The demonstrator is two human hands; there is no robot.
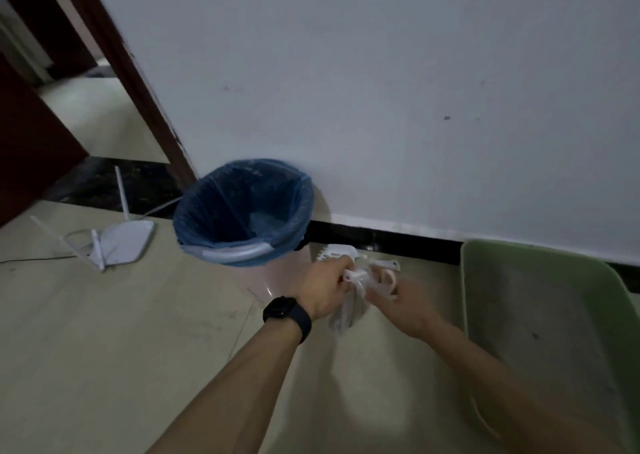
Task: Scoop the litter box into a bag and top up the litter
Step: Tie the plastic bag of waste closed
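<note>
Gripping the white bag (348, 310) at its neck, both hands (325, 289) (401, 306) clench its handles. Knotting tightly should prevent spills. The bin (242, 211) stands just beyond.

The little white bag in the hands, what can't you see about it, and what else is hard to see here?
- Small white bag, head view: contents hidden by its crumpled plastic and motion blur.
- Right hand: blurred, so its grip is unclear.
- White scoop: partly covered by the left hand.
- Green litter box: cut off by the right and bottom edges.
- Blue-lined bin: bottom too dark.
</note>
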